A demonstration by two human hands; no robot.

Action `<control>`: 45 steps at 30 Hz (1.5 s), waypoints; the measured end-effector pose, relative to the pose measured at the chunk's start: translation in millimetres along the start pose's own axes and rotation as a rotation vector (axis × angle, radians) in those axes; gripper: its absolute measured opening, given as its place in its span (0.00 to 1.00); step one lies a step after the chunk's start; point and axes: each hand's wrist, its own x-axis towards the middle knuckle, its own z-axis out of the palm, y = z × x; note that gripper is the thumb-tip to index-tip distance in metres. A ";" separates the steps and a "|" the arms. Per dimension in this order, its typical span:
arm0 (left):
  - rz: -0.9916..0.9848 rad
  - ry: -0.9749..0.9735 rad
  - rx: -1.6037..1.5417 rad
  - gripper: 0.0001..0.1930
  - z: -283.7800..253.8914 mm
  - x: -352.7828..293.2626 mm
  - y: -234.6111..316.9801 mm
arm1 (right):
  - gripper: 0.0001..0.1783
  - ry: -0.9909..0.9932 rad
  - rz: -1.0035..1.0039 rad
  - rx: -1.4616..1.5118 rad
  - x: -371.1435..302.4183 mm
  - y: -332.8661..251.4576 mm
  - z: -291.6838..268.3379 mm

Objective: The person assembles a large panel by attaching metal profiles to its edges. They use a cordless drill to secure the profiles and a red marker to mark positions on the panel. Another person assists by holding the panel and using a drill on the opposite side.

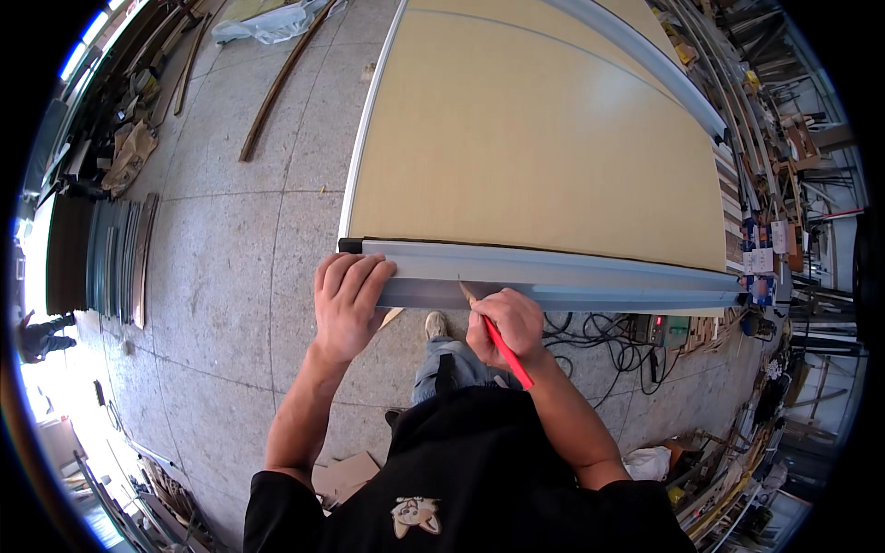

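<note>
A long silvery metal rail (590, 274) runs along the near edge of a large pale-yellow panel (544, 129). At its left end sits a black end cap (350, 245). My left hand (348, 300) is closed over the rail just right of that cap, fingers curled on top. My right hand (507, 324) holds a red pencil (506, 348), whose sharpened tip points away from me and reaches the rail's face. Whether the tip has left a mark is too small to tell.
Black cables (599, 341) lie coiled on the floor beneath the rail's right half. Leaning boards (120, 258) stand at the left, and a long wooden strip (286, 83) lies on the tiled floor. Shelves with cluttered material (793, 166) line the right side.
</note>
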 end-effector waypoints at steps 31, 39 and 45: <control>-0.001 0.026 0.015 0.25 -3.4 -0.6 -5.1 | 0.04 -0.119 0.152 0.140 8.0 -3.0 -7.3; -0.179 -0.255 -0.095 0.34 -13.4 23.8 -16.9 | 0.13 0.132 0.424 0.097 -9.1 6.2 -65.7; -0.466 -0.096 0.325 0.37 7.1 26.7 29.3 | 0.27 -0.327 0.243 -0.226 -4.1 88.5 -147.1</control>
